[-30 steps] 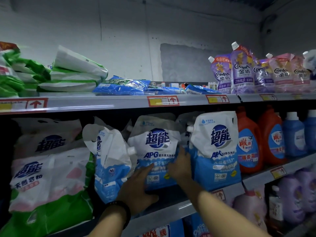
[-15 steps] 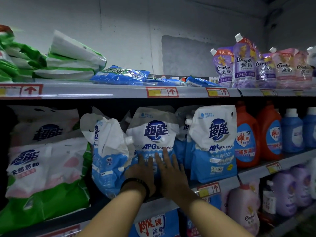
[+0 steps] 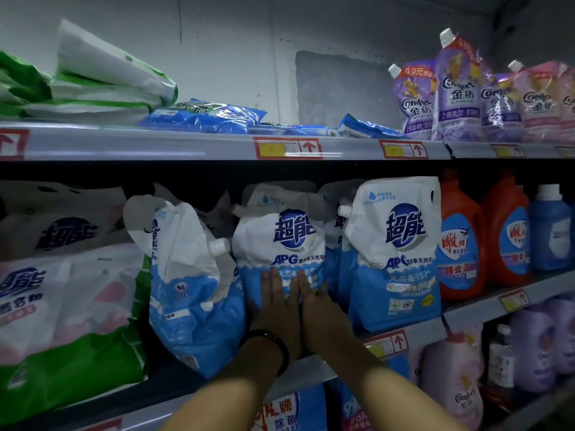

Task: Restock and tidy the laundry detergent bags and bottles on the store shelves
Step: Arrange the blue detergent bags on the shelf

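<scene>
Three blue-and-white spouted detergent bags stand on the middle shelf [image 3: 413,332]. The middle bag [image 3: 280,241] stands upright. My left hand [image 3: 275,309] and my right hand [image 3: 317,312] lie flat side by side against its lower front, fingers straight and pointing up, pressing it without gripping. A black band is on my left wrist. The left bag [image 3: 189,293] leans, turned sideways, with its spout toward the middle bag. The right bag [image 3: 395,253] stands upright, facing out.
Large pink-and-green powder bags [image 3: 62,290] fill the shelf's left end. Orange bottles [image 3: 460,241] and a blue bottle [image 3: 547,234] stand at the right. The top shelf holds flat blue bags [image 3: 205,115], green-white bags [image 3: 102,79] and purple Comfort pouches [image 3: 454,91]. Purple bottles [image 3: 535,343] sit below.
Both hands went from holding the middle bag's lower edges to lying flat, close together, on its front. The bag now sits further back and more upright.
</scene>
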`<state>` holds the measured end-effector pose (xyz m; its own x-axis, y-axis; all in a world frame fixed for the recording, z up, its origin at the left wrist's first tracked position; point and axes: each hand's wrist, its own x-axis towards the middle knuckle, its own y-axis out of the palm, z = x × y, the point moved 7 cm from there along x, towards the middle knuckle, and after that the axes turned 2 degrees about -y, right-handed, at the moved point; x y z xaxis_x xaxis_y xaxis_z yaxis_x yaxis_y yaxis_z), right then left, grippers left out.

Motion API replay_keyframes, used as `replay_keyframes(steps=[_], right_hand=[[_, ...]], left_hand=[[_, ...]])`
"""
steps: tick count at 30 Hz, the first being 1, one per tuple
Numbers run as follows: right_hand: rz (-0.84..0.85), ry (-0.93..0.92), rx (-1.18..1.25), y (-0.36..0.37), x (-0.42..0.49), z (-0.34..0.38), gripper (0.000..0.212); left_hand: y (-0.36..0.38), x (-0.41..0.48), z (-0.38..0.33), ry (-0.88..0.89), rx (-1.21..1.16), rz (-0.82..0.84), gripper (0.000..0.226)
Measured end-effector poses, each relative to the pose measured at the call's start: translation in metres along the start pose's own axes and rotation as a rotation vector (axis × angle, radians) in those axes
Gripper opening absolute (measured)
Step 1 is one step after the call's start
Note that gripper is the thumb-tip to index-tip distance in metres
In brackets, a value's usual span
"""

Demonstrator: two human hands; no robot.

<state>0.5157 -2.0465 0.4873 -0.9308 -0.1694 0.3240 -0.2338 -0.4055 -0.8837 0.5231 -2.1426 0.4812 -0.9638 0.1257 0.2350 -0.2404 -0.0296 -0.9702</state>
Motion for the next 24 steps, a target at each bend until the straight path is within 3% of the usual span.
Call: replay_keyframes(steps=[1,3,5,6,8,11,17,20,24], right_hand=[[-0.018,-0.008,0.015,0.001,-0.001,-0.001,0.105],[-0.063,-0.022,0.124,0.001,0.002,-0.006,0.096],[-0.138,-0.020,0.337,-0.006,0.005,-0.012,0.082],[-0.194,-0.021,0.421,-0.011,0.006,-0.015,0.076],[-0.291,-0.053,0.501,-0.019,0.007,-0.016,0.070],[-0.261,-0.105,0.540,-0.010,0.007,-0.011,0.093],[-0.136,-0.060,0.301,0.013,-0.001,-0.005,0.104],[-0.027,-0.028,0.161,0.015,0.004,-0.011,0.124],[0.086,-0.009,0.149,0.004,0.011,-0.011,0.122]], left_hand=[[0.002,-0.001,0.002,0.034,-0.065,-0.041,0.128],[-0.004,-0.006,0.006,0.025,-0.315,-0.250,0.111],[-0.020,-0.020,0.015,-0.132,-0.659,-0.550,0.092],[-0.024,-0.025,0.020,-0.227,-0.790,-0.623,0.090],[-0.021,-0.024,0.025,-0.339,-0.974,-0.608,0.096],[-0.013,-0.012,0.035,-0.370,-1.060,-0.560,0.104],[0.013,0.021,0.044,-0.258,-0.959,-0.461,0.105],[0.015,0.022,0.039,-0.319,-0.870,-0.446,0.099],[0.008,0.025,0.038,-0.366,-0.828,-0.284,0.106]])
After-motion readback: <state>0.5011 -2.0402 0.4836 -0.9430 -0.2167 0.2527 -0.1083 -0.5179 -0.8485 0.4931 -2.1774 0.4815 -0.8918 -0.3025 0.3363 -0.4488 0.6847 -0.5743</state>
